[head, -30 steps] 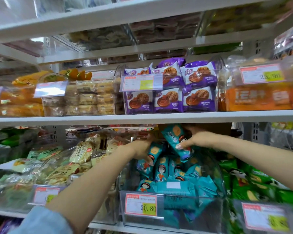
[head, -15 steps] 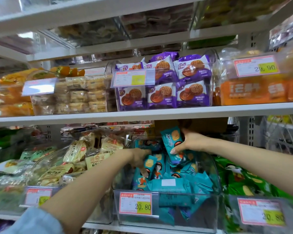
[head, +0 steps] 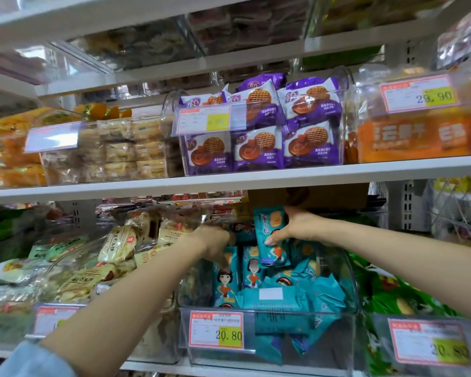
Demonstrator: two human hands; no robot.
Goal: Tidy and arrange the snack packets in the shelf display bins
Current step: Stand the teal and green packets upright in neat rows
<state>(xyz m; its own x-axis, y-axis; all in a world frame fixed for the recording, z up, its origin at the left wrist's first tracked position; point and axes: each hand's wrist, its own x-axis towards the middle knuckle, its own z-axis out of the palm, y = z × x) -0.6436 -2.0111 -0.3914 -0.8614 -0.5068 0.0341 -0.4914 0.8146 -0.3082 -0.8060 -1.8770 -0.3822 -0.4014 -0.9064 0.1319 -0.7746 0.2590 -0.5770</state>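
A clear plastic bin [head: 267,357] on the lower shelf holds several teal snack packets [head: 280,300] with a cartoon girl printed on them. My right hand [head: 297,225] grips one teal packet [head: 269,235] upright above the pile, thumb on its front. My left hand [head: 215,243] reaches into the bin's left side, its fingers down against an upright teal packet [head: 225,278]; whether they curl round it is hidden.
A 20.80 price tag [head: 216,330] hangs on the bin front. Beige cracker packets [head: 117,243] fill the bin to the left, green packets [head: 392,292] the bin to the right. The shelf board [head: 229,180] above carries purple biscuit packs [head: 259,148] and orange packs [head: 408,137].
My right hand has kept its teal packet and turned it more upright above the pile. My left hand has dropped lower into the bin's left side.
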